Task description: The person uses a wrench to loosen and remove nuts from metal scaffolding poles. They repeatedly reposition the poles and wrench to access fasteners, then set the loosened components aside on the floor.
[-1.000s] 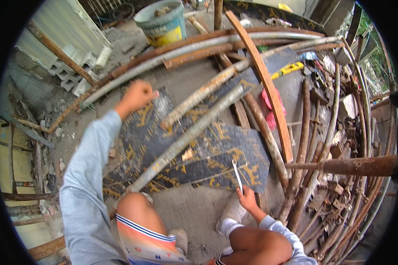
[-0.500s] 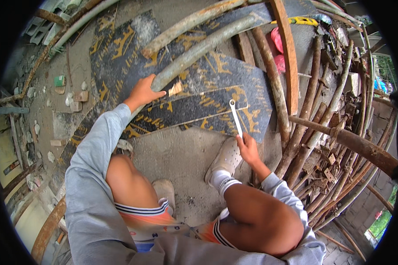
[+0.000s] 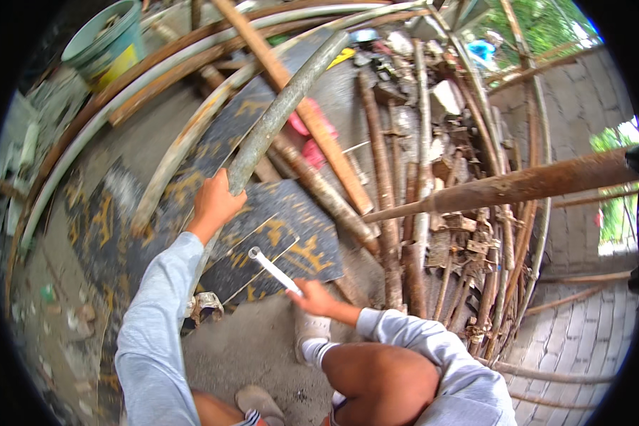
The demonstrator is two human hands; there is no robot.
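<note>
My left hand (image 3: 216, 204) is wrapped around a grey metal pipe (image 3: 280, 110), which slants from the upper middle down to the left and continues below the fist. My right hand (image 3: 314, 298) is closed on the near end of a silver wrench (image 3: 273, 270). The wrench's ring end points up and left, over a dark board with yellow print (image 3: 319, 234) lying on the ground. Close to the pipe's lower part sits a pale, stained lump (image 3: 207, 307) whose kind I cannot make out.
A wooden bar (image 3: 326, 142) and a rusty pipe (image 3: 323, 192) lie beyond my hands. Many rusty pipes and metal scrap (image 3: 454, 220) pile up at right. A thick brown pole (image 3: 518, 184) juts in from the right edge. A bluish bucket (image 3: 106, 46) stands far left.
My view has swung to the right, bringing in more of the pipe pile and the bucket. The grey pipe now stands steeper in view. Both hands keep their hold.
</note>
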